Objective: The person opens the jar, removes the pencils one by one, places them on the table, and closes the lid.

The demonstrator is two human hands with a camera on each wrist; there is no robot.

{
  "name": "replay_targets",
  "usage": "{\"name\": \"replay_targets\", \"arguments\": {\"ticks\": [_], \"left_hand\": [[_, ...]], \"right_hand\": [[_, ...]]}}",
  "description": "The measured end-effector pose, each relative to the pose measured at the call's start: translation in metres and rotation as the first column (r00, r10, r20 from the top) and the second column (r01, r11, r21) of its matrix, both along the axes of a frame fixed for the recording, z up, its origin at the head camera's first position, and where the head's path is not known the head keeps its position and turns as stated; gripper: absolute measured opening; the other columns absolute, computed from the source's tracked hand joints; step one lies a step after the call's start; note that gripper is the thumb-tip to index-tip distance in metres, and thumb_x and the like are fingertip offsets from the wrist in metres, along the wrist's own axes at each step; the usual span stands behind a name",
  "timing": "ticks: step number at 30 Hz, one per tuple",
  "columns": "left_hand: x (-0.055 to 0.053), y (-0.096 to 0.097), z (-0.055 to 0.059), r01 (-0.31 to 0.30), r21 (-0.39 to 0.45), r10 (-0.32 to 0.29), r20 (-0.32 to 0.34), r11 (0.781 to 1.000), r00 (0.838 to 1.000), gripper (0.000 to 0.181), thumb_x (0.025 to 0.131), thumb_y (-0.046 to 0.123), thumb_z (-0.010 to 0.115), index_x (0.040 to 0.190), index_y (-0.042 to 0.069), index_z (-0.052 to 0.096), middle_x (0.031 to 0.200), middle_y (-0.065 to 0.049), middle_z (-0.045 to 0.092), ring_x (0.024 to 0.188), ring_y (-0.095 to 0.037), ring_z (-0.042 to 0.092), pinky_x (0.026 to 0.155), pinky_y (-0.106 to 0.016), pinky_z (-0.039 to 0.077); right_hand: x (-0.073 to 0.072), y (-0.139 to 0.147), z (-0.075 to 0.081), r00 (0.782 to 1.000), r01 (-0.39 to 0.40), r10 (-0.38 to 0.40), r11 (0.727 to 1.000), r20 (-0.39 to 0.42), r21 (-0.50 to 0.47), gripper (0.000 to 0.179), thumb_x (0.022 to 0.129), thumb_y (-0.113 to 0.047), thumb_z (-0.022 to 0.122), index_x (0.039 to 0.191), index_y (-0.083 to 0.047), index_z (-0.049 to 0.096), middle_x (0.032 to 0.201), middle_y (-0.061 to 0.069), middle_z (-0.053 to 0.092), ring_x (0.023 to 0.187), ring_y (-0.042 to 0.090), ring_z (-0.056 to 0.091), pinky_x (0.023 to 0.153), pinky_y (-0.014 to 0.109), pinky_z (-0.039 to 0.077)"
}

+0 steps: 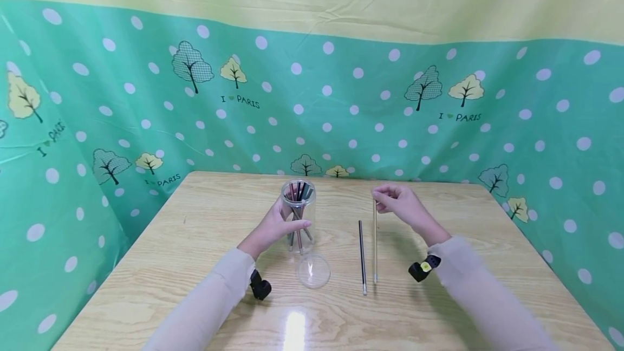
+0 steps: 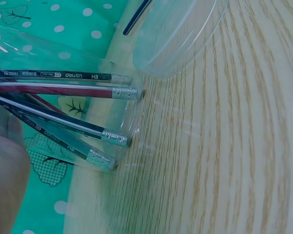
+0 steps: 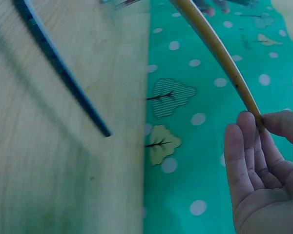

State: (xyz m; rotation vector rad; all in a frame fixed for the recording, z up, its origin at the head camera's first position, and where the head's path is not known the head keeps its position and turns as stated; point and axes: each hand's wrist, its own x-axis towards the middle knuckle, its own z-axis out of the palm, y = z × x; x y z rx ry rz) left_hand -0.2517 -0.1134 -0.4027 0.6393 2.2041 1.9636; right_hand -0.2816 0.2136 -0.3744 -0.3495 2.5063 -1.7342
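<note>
My left hand [image 1: 278,225] grips a clear round jar [image 1: 308,232] that stands upright on the table. Several pencils [image 2: 63,90], dark and red with metal-banded eraser ends, lean inside it with those ends down. In my right hand [image 1: 397,205] a yellow pencil [image 1: 375,240] is pinched by one end between thumb and fingers, its metal-banded end pointing toward me. The right wrist view shows the same yellow pencil [image 3: 219,53] raised in the fingertips. A dark pencil [image 1: 362,256] lies on the table just left of it.
A clear round lid [image 1: 313,272] lies on the wooden table [image 1: 195,264] in front of the jar. Behind the table hangs a green and yellow dotted cloth [image 1: 341,91], which also runs along both sides. Each wrist carries a small black camera [image 1: 260,286].
</note>
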Motion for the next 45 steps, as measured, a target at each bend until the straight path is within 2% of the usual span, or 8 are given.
{"name": "replay_targets", "arguments": {"ticks": [4, 9, 12, 19, 29, 38, 45], "left_hand": [[0.001, 0.001, 0.001, 0.001, 0.006, -0.001, 0.01, 1.0, 1.0, 0.086, 0.074, 0.018, 0.077, 0.142, 0.029, 0.025, 0.14, 0.001, 0.039, 0.129, -0.013, 0.031, 0.108, -0.046, 0.01], [0.003, 0.001, 0.002, -0.009, -0.024, 0.009, 0.008, 1.0, 1.0, 0.088, 0.075, 0.02, 0.076, 0.144, 0.022, 0.023, 0.14, 0.001, 0.038, 0.13, -0.015, 0.029, 0.108, -0.042, 0.014], [0.003, 0.0, 0.003, -0.016, -0.046, 0.016, 0.005, 0.999, 1.0, 0.089, 0.075, 0.022, 0.076, 0.145, 0.019, 0.021, 0.141, 0.002, 0.037, 0.131, -0.015, 0.028, 0.108, -0.042, 0.014], [0.003, 0.001, 0.002, -0.017, -0.036, 0.017, 0.006, 0.999, 1.0, 0.086, 0.074, 0.021, 0.076, 0.143, 0.025, 0.023, 0.14, 0.002, 0.038, 0.13, -0.014, 0.029, 0.108, -0.041, 0.015], [0.002, 0.001, 0.0, -0.018, -0.038, 0.018, 0.003, 0.999, 1.0, 0.085, 0.074, 0.023, 0.077, 0.142, 0.026, 0.025, 0.139, 0.003, 0.04, 0.13, -0.014, 0.029, 0.108, -0.041, 0.015], [0.0, 0.0, -0.002, -0.006, -0.021, 0.006, -0.013, 1.0, 1.0, 0.085, 0.075, 0.021, 0.076, 0.142, 0.025, 0.025, 0.139, 0.003, 0.04, 0.13, -0.014, 0.029, 0.108, -0.042, 0.014], [0.0, 0.0, -0.002, -0.002, -0.015, 0.002, -0.019, 1.0, 1.0, 0.085, 0.075, 0.02, 0.076, 0.142, 0.025, 0.024, 0.139, 0.002, 0.04, 0.13, -0.014, 0.029, 0.108, -0.041, 0.015]], "right_hand": [[-0.006, 0.004, -0.022, 0.998, 0.0, 0.0, 1.0, 0.064, 0.001, 0.041, 0.088, -0.03, 0.061, 0.112, 0.004, 0.057, 0.095, 0.019, 0.06, 0.08, 0.024, 0.062, 0.076, 0.037, 0.052], [-0.011, 0.004, -0.043, 0.992, -0.02, 0.019, 1.0, 0.123, 0.003, 0.04, 0.09, -0.024, 0.059, 0.113, 0.009, 0.054, 0.092, 0.018, 0.061, 0.078, 0.024, 0.061, 0.079, 0.044, 0.051], [-0.016, 0.004, -0.054, 0.988, -0.015, 0.013, 1.0, 0.156, 0.011, 0.04, 0.089, -0.022, 0.06, 0.114, 0.009, 0.055, 0.092, 0.018, 0.061, 0.078, 0.023, 0.061, 0.077, 0.04, 0.052], [-0.024, 0.001, -0.073, 0.98, 0.003, -0.013, 0.999, 0.2, 0.053, 0.033, 0.089, -0.019, 0.06, 0.109, 0.007, 0.057, 0.089, 0.016, 0.061, 0.075, 0.022, 0.062, 0.07, 0.033, 0.054], [-0.028, -0.003, -0.084, 0.973, 0.03, -0.055, 0.993, 0.223, 0.114, 0.027, 0.087, -0.019, 0.061, 0.101, 0.004, 0.061, 0.081, 0.013, 0.063, 0.069, 0.02, 0.062, 0.064, 0.031, 0.054], [-0.031, -0.005, -0.084, 0.968, 0.032, -0.067, 0.989, 0.243, 0.143, 0.021, 0.086, -0.016, 0.062, 0.096, 0.002, 0.063, 0.075, 0.013, 0.064, 0.063, 0.018, 0.062, 0.06, 0.03, 0.054], [-0.03, -0.008, -0.081, 0.968, 0.013, -0.056, 0.985, 0.244, 0.174, 0.02, 0.086, -0.013, 0.061, 0.098, 0.003, 0.063, 0.075, 0.012, 0.064, 0.063, 0.017, 0.062, 0.06, 0.029, 0.054]]}}
